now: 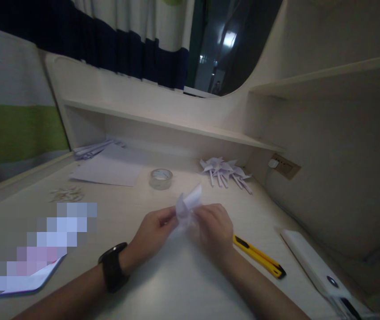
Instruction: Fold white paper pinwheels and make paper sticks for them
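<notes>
Between my two hands, above the middle of the desk, is a white paper pinwheel (190, 200) with curled blades, slightly blurred. My left hand (159, 226), with a black watch on its wrist, pinches the pinwheel's left side between thumb and fingers. On the right side, my right hand (214, 224) has its fingertips closed at the pinwheel near its centre. Whether a stick or fastener sits behind the paper is hidden. Just right of my right hand lies a yellow utility knife (260, 255). A roll of clear tape (161, 179) rests beyond my left hand.
Several finished paper pinwheels (223, 169) with rolled sticks lie at the back right. White paper sheets (110, 165) are at the back left, near a small pile of pale bits (66, 194). A white elongated device (313, 262) lies at right, below a wall socket (286, 166).
</notes>
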Demonstrator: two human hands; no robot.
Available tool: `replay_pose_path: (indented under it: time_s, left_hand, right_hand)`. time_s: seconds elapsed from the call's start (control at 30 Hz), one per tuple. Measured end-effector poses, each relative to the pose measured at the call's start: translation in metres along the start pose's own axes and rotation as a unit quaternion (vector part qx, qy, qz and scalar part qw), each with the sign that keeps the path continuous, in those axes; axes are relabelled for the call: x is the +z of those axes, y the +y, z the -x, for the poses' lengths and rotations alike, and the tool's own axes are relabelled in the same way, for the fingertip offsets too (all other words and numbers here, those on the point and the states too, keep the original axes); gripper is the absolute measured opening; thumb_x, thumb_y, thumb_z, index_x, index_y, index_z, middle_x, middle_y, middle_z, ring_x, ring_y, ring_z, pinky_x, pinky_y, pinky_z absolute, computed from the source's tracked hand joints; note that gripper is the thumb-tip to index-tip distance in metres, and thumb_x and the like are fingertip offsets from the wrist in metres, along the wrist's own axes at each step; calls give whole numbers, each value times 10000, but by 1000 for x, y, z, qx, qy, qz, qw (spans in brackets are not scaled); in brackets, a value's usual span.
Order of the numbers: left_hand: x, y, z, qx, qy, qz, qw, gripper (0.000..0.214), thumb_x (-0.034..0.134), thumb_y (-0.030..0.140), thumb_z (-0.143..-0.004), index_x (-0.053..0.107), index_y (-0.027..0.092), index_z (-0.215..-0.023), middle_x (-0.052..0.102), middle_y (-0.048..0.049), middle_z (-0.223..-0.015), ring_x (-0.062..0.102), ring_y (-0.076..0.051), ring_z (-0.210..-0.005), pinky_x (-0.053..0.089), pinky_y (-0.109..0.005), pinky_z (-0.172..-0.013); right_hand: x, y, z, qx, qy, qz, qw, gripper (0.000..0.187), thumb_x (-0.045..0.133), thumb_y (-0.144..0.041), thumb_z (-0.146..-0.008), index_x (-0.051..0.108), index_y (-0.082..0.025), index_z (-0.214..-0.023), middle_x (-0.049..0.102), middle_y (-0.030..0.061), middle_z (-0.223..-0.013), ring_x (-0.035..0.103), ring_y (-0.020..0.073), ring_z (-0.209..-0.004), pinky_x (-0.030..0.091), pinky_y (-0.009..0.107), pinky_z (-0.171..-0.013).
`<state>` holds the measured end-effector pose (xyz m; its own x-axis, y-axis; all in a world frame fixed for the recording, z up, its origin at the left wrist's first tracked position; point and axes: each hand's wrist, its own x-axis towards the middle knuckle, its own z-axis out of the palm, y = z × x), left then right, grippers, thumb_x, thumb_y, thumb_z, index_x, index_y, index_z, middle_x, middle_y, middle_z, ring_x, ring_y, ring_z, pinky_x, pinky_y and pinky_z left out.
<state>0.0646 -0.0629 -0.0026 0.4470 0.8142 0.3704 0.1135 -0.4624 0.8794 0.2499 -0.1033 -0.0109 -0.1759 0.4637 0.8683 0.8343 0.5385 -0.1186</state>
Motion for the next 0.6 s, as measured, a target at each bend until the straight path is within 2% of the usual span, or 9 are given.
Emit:
replay_pose_path:
  time_s: [0.27,0.6]
  left_hand:
    - [0,1,-1,-18,5,23,1000,154,603,275,-773,742,211,-793,731,-4,-755,660,-226,-761,520,-328,-727]
    - [1,7,2,-20,-21,20,999,259,611,330,-807,725,224,-1014,735,-28,-908,660,-226,-804,520,-319,-745]
  right_hand:
    - [-1,-7,-1,25,41,-32,998,170,563,-96,-835,637,-215,-931,661,65,-828,586,200,-765,465,356,-671]
    - [0,-7,1,30,28,-27,999,139,539,-110,-848,624,-202,-907,653,69,-820,573,201,-776,454,364,-690]
